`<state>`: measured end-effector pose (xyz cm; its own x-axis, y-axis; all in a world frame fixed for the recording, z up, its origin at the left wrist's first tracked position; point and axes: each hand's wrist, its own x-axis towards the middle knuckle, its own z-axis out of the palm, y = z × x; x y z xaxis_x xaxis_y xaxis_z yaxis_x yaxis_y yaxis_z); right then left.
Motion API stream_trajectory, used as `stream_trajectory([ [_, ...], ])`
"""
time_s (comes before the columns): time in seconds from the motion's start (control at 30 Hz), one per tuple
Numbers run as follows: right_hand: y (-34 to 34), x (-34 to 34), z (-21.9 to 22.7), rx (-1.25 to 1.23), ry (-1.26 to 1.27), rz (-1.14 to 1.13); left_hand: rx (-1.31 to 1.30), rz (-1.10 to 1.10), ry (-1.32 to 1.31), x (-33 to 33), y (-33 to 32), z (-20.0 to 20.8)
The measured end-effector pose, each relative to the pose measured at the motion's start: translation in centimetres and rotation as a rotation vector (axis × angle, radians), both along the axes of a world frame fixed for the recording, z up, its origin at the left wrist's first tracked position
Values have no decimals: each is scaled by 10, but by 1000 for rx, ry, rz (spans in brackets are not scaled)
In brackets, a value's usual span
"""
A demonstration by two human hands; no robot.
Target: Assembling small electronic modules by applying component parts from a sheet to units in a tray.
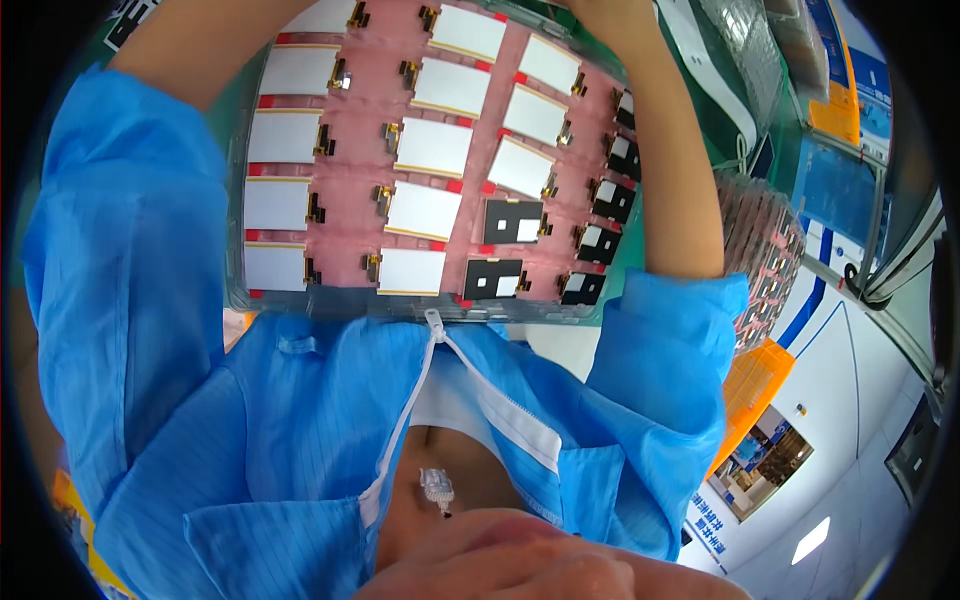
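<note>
The clear tray (400,303) with its pink lining (345,200) lay in front of the person's chest, between the two forearms, its near edge close to the zip of the blue jacket (290,400). The left forearm (215,45) rose along the tray's upper left corner and ran out of the picture at the top, so the left grip was out of sight and I could not tell what it had hold of. The right forearm (680,170) passed over the tray's right side, and only a sliver of the right hand (600,10) showed at the upper edge; its fingers were cut off, so how far open that grip was could not be told either. In the tray, below both hands in the view, the white panels (433,147) sat in columns, each with a small dark connector at one side, while the black panels (492,279) filled the lower right and the rightmost column. Green counter (628,252) showed beside the tray, and a stack of similar trays (768,265) stood beyond the right forearm.
</note>
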<state>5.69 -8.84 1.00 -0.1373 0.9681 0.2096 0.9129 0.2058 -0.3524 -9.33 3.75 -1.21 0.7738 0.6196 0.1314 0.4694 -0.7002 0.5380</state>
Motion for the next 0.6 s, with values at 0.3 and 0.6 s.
stream_trajectory([
  [0.3,-21,3,11,4,259,131,-33,-3,69,-3,4,-2],
  [0.6,-141,-1,61,-146,955,141,113,-33,-112,-52,-77,38],
])
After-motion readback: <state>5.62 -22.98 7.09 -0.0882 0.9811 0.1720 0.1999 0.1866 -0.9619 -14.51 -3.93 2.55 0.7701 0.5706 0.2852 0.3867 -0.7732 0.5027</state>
